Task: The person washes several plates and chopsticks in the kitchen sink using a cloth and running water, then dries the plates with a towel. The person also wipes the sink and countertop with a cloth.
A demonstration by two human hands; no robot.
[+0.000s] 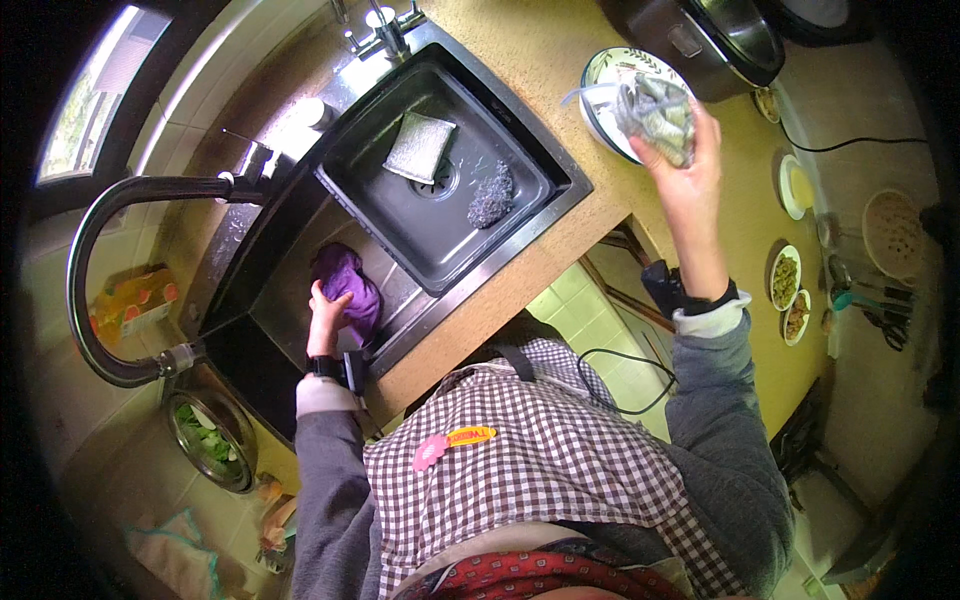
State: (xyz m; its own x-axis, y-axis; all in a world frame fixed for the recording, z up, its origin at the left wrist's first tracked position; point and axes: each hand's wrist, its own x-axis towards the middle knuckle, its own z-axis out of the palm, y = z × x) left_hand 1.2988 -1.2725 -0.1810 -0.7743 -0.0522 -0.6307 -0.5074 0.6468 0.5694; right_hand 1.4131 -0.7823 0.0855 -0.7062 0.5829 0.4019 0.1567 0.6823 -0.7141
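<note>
My left hand (326,311) grips a purple cloth (361,300) inside the dark sink (259,311). In my right hand (694,169) is a crumpled, see-through plastic bag (651,112) with something grey-green in it; its contents are not clear. The bag is over a white bowl (598,71) with a leaf pattern, on the counter right of the sink. A black basin insert (405,217) sits across the sink. It holds a silvery scouring pad (420,146) by the drain and a wiry metal scourer (492,196).
A curved faucet (79,277) arches at the left, above a metal bowl of green leaves (206,435). Several small dishes, including one of chopped greens (785,277), line the right counter (739,247). A dark appliance (694,45) stands behind the white bowl. A black cable (637,412) loops beside the apron.
</note>
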